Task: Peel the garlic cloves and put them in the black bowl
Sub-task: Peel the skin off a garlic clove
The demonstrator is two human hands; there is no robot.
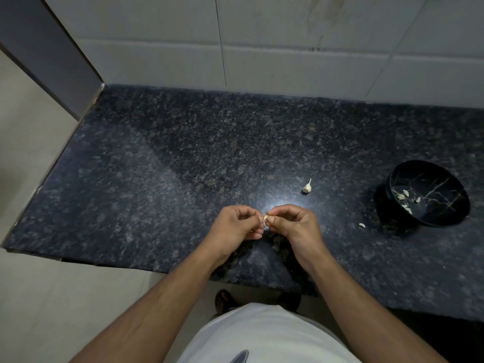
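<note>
Over the front middle of the dark granite counter (183,158), my left hand (237,225) and my right hand (293,222) meet fingertip to fingertip. Together they pinch one small pale garlic clove (265,219), most of it hidden by the fingers. The black bowl (429,193) with pale vein markings stands at the right, tilted toward me, with several pale garlic pieces inside. A remnant of the garlic bulb (307,186) with its stem lies on the counter beyond my right hand. One small pale piece (362,225) lies on the counter just left of the bowl.
A white tiled wall (288,48) backs the counter. The counter ends at a left edge beside a grey panel (52,56) and pale floor. Its front edge runs just under my forearms. My white shirt and feet show below.
</note>
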